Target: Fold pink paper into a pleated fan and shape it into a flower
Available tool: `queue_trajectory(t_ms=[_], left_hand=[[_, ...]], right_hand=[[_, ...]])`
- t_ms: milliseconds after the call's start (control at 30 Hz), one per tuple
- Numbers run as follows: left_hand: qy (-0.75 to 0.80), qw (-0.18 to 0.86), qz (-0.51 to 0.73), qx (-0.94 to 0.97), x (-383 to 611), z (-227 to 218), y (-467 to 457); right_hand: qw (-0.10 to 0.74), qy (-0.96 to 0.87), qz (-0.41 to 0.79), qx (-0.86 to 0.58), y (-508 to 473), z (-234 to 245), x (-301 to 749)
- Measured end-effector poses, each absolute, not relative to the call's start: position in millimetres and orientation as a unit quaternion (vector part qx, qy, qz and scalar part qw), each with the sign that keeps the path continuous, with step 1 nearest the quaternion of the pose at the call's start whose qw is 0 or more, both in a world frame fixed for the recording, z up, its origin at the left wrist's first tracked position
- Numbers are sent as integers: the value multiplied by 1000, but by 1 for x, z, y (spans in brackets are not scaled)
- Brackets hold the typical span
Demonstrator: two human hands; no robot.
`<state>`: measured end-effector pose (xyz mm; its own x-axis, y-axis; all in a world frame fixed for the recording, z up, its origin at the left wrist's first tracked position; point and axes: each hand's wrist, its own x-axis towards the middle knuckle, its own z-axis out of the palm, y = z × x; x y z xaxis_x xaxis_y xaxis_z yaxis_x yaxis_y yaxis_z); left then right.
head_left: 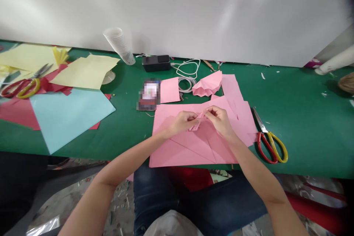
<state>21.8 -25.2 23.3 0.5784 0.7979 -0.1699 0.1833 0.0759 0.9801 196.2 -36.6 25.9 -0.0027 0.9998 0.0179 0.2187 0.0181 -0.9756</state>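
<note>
My left hand (183,121) and my right hand (219,117) meet over a large pink sheet (193,143) on the green table (304,118). Both pinch a small folded pink paper piece (198,121) between their fingertips, fingers closed on it. More pink sheets (238,99) lie under and beyond my right hand. A pleated pink paper shape (208,84) rests farther back, beside a small pink square (169,90).
Red-and-yellow scissors (269,142) lie right of the pink sheets. A phone (149,94), a black box (156,62), white cables (188,73) and stacked cups (119,45) sit behind. Blue (66,114), yellow (85,72) and red sheets and other scissors (24,83) cover the left.
</note>
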Motion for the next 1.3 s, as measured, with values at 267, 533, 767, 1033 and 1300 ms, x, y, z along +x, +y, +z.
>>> queue_trajectory(t_ms=[267,533,767,1033,1300], left_hand=[[387,635,292,602,24,19,-30],[392,627,271,615,22,21,-26],[407,620,282,609,23,23,-29],[363,648,301,598,24,27,-29],[364,715,266,534,20,32,-25]], right_hand=[[478,-541,448,-528,-37,24,194],[478,-536,464,-518,-36,27,195],[478,-524,446,-546,-37,28,193],[489,-516,470,-523,-35,29,196],[485,-467,536,-510,-33,29,197]])
